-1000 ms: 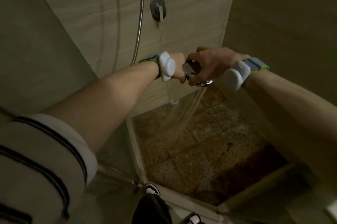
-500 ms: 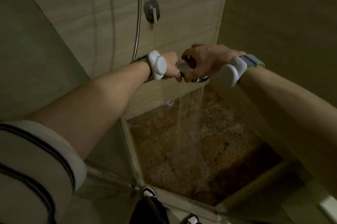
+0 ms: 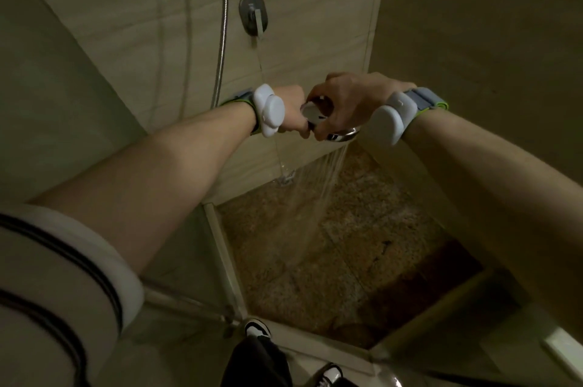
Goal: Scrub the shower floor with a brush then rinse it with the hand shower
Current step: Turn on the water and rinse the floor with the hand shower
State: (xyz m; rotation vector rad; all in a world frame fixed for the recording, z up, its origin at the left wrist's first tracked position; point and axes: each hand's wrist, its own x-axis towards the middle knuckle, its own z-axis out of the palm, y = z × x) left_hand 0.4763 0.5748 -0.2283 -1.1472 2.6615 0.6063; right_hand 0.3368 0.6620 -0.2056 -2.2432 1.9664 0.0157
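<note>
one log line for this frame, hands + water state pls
phase: rinse | left hand: grips hand shower | right hand: grips its head | spray: on, hitting shower floor | brush: not in view

Place: home bathroom shower stall | Evidence: beige tiled walls point(image 3: 299, 49) are seen, a chrome mixer valve point(image 3: 252, 16) and metal hose point(image 3: 222, 39) are mounted there, a wet brown stone floor point(image 3: 315, 260) is bordered by a raised threshold point(image 3: 318, 344)
</note>
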